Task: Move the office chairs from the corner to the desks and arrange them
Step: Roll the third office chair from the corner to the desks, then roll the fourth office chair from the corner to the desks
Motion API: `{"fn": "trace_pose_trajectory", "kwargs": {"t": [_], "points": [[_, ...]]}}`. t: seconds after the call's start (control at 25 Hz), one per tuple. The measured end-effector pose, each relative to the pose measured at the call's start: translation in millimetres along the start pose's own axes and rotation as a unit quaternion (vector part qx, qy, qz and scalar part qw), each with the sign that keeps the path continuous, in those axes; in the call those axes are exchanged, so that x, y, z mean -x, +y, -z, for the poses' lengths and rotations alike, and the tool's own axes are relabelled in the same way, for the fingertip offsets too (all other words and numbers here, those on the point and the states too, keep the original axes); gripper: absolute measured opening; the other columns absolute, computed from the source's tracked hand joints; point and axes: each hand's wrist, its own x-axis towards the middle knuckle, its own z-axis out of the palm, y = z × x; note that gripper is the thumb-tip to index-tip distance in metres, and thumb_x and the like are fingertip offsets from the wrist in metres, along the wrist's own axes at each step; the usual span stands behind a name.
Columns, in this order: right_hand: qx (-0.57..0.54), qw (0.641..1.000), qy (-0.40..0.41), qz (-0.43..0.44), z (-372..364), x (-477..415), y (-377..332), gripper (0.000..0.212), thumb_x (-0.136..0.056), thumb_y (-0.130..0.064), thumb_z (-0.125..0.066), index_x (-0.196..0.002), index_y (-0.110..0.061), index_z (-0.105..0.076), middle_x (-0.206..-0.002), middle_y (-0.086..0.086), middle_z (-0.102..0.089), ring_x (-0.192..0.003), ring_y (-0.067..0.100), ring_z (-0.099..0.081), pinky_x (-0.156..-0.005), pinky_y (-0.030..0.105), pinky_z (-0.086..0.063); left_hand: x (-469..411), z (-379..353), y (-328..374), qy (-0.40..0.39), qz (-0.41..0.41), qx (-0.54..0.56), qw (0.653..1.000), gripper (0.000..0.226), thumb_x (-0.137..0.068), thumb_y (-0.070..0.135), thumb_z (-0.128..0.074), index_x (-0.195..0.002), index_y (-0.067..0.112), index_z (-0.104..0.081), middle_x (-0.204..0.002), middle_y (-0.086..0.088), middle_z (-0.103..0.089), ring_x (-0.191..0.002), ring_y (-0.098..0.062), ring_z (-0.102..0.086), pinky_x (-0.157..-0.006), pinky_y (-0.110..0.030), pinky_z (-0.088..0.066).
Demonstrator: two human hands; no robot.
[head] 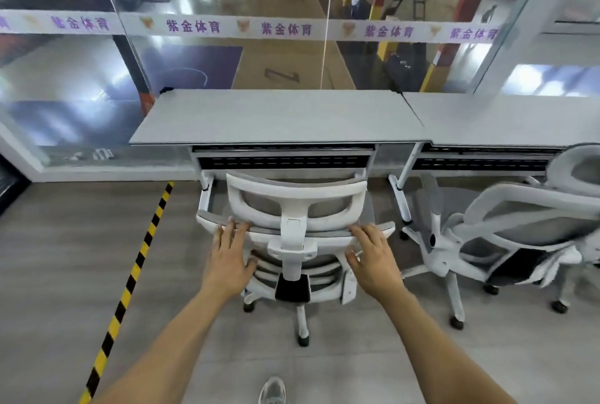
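Observation:
A white office chair (297, 205) with grey mesh stands with its back to me, facing the grey desk (276, 118) and partly under its front edge. My left hand (229, 257) lies on the left side of the backrest's top rim, fingers straight over the edge and thumb below it. On the right side of the same rim rests my right hand (373, 257), fingers extended and thumb under the frame. A second white chair (506, 234) stands to the right, in front of the adjoining desk (493, 121).
A glass wall with a banner of purple characters runs behind the desks. Yellow-and-black tape (136, 267) crosses the grey floor on the left. My shoe (273, 390) shows at the bottom. The second chair's wheeled base (456, 322) reaches toward the first chair.

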Motion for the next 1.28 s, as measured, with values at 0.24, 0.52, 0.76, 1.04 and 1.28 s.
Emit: {"fn": "trace_pose_trajectory", "kwargs": {"t": [0.24, 0.52, 0.76, 1.04, 1.28], "points": [[0.017, 1.000, 0.002, -0.026, -6, -85, -9, 0.061, -0.096, -0.027, -0.059, -0.153, -0.022, -0.037, -0.162, 0.004, -0.030, -0.154, 0.022, -0.012, -0.126, 0.039, -0.014, -86, 5, -3, -0.016, -0.005, -0.027, 0.999, 0.077, -0.092, 0.034, -0.058, -0.155, 0.036, -0.013, -0.167, -0.001, -0.002, -0.152, -0.034, -0.002, -0.120, -0.051, -0.021], [0.023, 0.999, -0.028, -0.004, 6, -109, -10, 0.062, -0.096, -0.027, -0.057, -0.154, -0.020, -0.035, -0.161, 0.006, -0.031, -0.153, 0.025, -0.019, -0.125, 0.040, -0.018, -84, 20, 26, -0.064, 0.021, -0.081, 0.994, 0.070, -0.096, 0.038, -0.047, -0.156, 0.033, -0.012, -0.166, 0.004, -0.007, -0.152, -0.031, -0.003, -0.120, -0.049, -0.018], [-0.028, 0.992, -0.035, 0.119, 21, -86, -51, 0.042, -0.090, -0.020, -0.060, -0.132, -0.017, -0.058, -0.128, 0.007, -0.060, -0.118, 0.031, -0.054, -0.102, 0.045, -0.044, 16, 30, 64, 0.078, 0.084, -0.006, 0.993, 0.042, -0.092, 0.025, -0.056, -0.133, 0.030, -0.051, -0.138, 0.004, -0.050, -0.130, -0.026, -0.040, -0.104, -0.044, -0.039], [-0.137, 0.930, -0.105, 0.324, 13, 17, -144, 0.032, -0.093, -0.024, -0.060, -0.125, -0.022, -0.061, -0.122, -0.003, -0.060, -0.115, 0.020, -0.054, -0.099, 0.038, -0.044, 190, 61, 84, 0.241, 0.196, -0.023, 0.950, 0.030, -0.092, 0.037, -0.048, -0.118, 0.028, -0.061, -0.123, 0.010, -0.057, -0.112, -0.016, -0.050, -0.093, -0.032, -0.043], [-0.210, 0.829, -0.187, 0.483, -2, 159, -263, 0.034, -0.091, -0.023, -0.061, -0.124, -0.026, -0.060, -0.122, -0.011, -0.057, -0.113, 0.012, -0.051, -0.093, 0.021, -0.029, 376, 101, 66, 0.341, 0.370, -0.054, 0.863, 0.037, -0.090, 0.044, -0.041, -0.119, 0.031, -0.060, -0.128, 0.009, -0.054, -0.117, -0.018, -0.047, -0.097, -0.036, -0.041]]}}
